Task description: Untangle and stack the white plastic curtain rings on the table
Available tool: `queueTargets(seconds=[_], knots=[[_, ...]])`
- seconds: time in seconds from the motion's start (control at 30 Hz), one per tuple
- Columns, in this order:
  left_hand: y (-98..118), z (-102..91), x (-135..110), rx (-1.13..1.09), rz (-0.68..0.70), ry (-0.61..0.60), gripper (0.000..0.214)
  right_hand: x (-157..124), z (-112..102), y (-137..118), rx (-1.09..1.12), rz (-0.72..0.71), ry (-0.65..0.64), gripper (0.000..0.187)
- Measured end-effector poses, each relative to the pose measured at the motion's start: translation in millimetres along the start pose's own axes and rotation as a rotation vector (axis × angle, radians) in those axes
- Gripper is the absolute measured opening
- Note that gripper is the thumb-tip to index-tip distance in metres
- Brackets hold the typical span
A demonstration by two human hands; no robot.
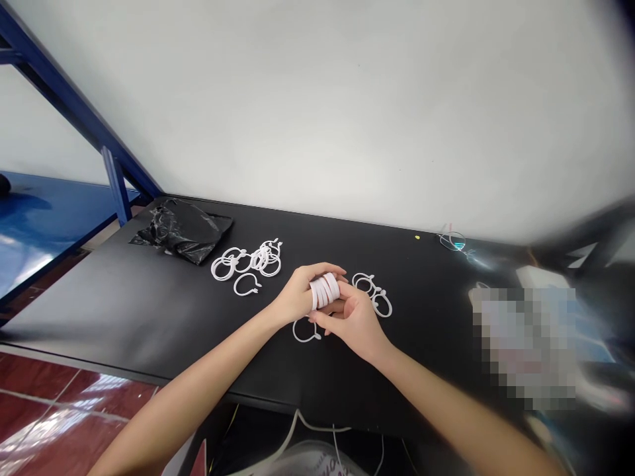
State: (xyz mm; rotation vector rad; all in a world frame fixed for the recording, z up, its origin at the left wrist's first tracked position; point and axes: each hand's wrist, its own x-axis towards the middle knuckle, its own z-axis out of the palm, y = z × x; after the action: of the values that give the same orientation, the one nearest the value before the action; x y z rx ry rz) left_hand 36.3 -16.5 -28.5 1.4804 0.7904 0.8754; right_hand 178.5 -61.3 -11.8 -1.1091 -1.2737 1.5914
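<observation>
A row of several white open rings (325, 291), like shower curtain rings, is held above the black table. My left hand (296, 291) is closed around the row from the left, its fingers curling behind. From the right, my right hand (358, 322) grips the same row, with its thumb beneath and its fingers partly hidden. One white ring with knobbed ends (294, 330) is just below my hands. To the right of them are a few loose white rings (383, 305). A larger cluster of white rings (260, 259) lies to the left, with a single open ring (237, 285) in front of it.
A crumpled black plastic bag (186, 228) lies on the black table (124, 291) at the back left. Glasses (452, 242) rest near the wall at right, beside a blurred, partly pixelated pile (526, 344). A blue frame (79, 99) rises at far left.
</observation>
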Motion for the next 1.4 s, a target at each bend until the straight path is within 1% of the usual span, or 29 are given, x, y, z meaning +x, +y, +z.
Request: queueTargets(seconds=[0.07,0.13,0.2,0.27,0.37,0.43,0.53,0.63,0.8,0.87,0.97,1.03,1.1,1.17,1.23,1.33,1.4], knots=[[2.3,2.2,-0.5,-0.03,-0.021,0.047,0.04,0.6,-0.3,1.7,0.008,-0.006,0.002,0.024],[4.5,3.3,-0.7,-0.054,-0.068,0.052,0.038,1.8,-1.6,2.2,0.037,-0.015,-0.006,0.024],[5.3,2.6,-0.8,-0.078,-0.109,0.026,0.037,3.2,-3.6,1.3,0.062,-0.018,-0.043,0.025],[5.1,0.3,-0.7,-0.085,-0.13,-0.018,0.038,4.4,-5.8,-0.8,0.071,-0.005,-0.116,0.025],[5.7,-3.9,-1.0,-0.021,-0.121,-0.087,0.038,4.6,-8.9,-4.2,0.052,0.01,-0.201,0.031],[7.4,-5.6,-1.9,0.057,-0.078,-0.1,0.034,3.2,-10.5,-5.0,0.028,-0.026,-0.194,0.034],[9.1,-6.1,-2.9,0.172,0.009,-0.088,0.027,0.3,-12.2,-2.8,-0.006,-0.123,-0.149,0.032],[7.6,-6.1,-2.2,0.237,0.061,-0.119,0.025,-1.3,-13.4,1.8,-0.038,-0.171,-0.144,0.032],[4.5,-8.7,0.3,0.462,0.207,-0.048,0.03,-0.7,-11.1,5.3,-0.124,-0.219,-0.096,0.037],[5.6,-9.3,-0.1,0.42,0.19,-0.065,0.035,-0.4,-10.2,4.4,-0.133,-0.248,-0.091,0.039],[8.5,-8.0,-1.5,0.137,0.073,-0.137,0.045,0.3,-11.0,2.5,-0.078,-0.235,-0.12,0.04],[9.9,-6.5,-1.5,-0.068,-0.016,-0.198,0.042,1.2,-12.8,1.8,-0.011,-0.201,-0.156,0.042],[10.3,-6.0,-0.7,-0.181,-0.092,-0.263,0.03,2.6,-15.2,1.0,0.033,-0.166,-0.201,0.045],[9.9,-6.9,0.3,-0.203,-0.125,-0.297,0.018,4.6,-18.2,-0.3,0.043,-0.132,-0.255,0.045],[9.5,-8.4,0.4,-0.163,-0.106,-0.266,0.011,6.6,-21.3,-1.8,0.029,-0.085,-0.307,0.039],[9.3,-10.2,-1.2,-0.039,-0.048,-0.226,0.015,7.9,-24.6,-3.4,0.008,-0.02,-0.336,0.027],[8.8,-10.8,-2.2,0.096,-0.005,-0.232,0.016,7.1,-24.4,-3.6,-0.009,-0.01,-0.313,0.025]])
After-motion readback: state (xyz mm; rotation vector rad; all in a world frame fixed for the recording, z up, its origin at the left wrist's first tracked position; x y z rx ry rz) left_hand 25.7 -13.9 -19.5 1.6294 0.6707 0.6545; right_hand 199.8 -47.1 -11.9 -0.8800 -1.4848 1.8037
